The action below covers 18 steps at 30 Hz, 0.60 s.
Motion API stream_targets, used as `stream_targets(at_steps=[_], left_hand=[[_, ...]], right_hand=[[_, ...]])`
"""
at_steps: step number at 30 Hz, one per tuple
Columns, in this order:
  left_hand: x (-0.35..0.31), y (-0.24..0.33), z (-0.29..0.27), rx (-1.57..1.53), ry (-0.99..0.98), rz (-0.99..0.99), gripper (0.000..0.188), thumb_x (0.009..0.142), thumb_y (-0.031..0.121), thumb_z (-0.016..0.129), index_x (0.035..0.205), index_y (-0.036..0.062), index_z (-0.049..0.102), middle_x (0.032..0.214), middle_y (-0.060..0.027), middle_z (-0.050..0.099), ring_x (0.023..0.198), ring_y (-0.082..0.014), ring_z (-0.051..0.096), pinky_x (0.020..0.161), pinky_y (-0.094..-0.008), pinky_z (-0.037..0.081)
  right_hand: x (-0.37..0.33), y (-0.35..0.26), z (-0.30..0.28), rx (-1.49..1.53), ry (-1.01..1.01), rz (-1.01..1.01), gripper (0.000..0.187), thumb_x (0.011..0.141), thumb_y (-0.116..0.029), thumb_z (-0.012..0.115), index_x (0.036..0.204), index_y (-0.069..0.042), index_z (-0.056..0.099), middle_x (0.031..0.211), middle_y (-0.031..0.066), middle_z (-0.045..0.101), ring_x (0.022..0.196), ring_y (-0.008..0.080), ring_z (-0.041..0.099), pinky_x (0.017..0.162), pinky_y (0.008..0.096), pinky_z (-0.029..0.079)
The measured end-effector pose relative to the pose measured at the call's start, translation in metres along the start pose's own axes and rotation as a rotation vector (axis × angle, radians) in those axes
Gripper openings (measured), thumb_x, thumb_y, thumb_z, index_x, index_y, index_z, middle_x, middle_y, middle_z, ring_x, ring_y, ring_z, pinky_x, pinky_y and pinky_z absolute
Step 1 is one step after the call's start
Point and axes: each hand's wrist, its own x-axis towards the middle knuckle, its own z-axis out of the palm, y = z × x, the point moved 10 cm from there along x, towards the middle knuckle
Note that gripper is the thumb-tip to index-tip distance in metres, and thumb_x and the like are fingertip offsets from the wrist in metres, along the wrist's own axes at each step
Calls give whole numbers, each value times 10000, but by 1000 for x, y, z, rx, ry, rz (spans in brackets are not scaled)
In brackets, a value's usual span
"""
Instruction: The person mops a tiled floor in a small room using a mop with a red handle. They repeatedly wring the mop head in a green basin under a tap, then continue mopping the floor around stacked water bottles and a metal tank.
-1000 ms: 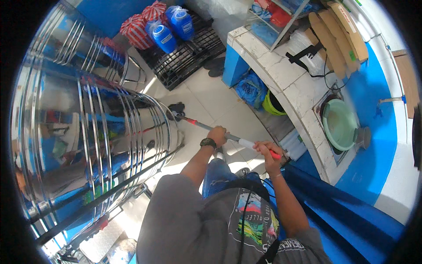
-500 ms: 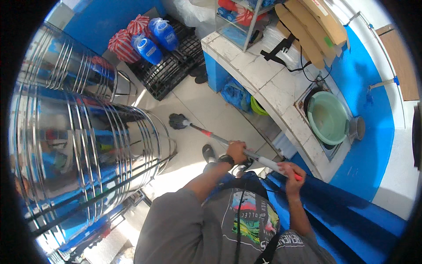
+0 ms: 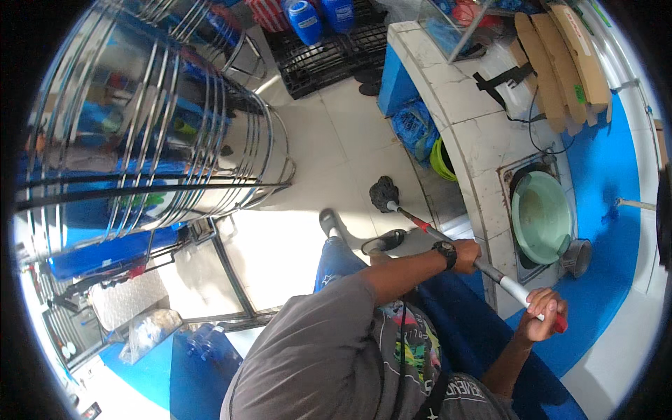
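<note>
A mop (image 3: 383, 194) with a dark grey stringy head lies against the tiled floor near the foot of the counter. Its handle slants up toward me, red near the head, then grey, then white, with a red tip. My left hand (image 3: 465, 256), a black watch on its wrist, is wrapped around the grey middle of the handle. Close to the red tip, my right hand (image 3: 544, 315) grips the white part. My two feet, in dark sandals, stand just behind the mop head.
A tiled counter (image 3: 476, 150) curves along the right, bearing a green basin (image 3: 542, 217) in a sink and flattened cardboard (image 3: 560, 66). Large steel cylinders (image 3: 133, 133) with metal rails stand at left. Beyond, a black pallet (image 3: 329, 66) holds blue containers (image 3: 305, 22).
The mop head has swung right, nearer the counter, and closer to my feet. Both hands have shifted right with the handle, still holding it. My view has turned too.
</note>
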Motion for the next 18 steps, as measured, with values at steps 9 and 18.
stream_targets(at_steps=[9,18], left_hand=[[-138,-92,-67,-21,253,-202,345,695,237,738,1000,84,787,911,-194,749,902,-398,715,867,-488,573],[-401,-229,-106,-89,710,-495,439,740,225,727,1158,98,769,1174,-189,727,1160,-402,642,1027,-453,507]], right_hand=[[-32,36,143,175,-286,55,190,951,-72,548,774,-46,483,639,78,497,542,168,474,575,359,457],[-123,96,363,308,-662,276,246,927,-141,631,745,24,626,713,110,638,599,161,584,574,322,481]])
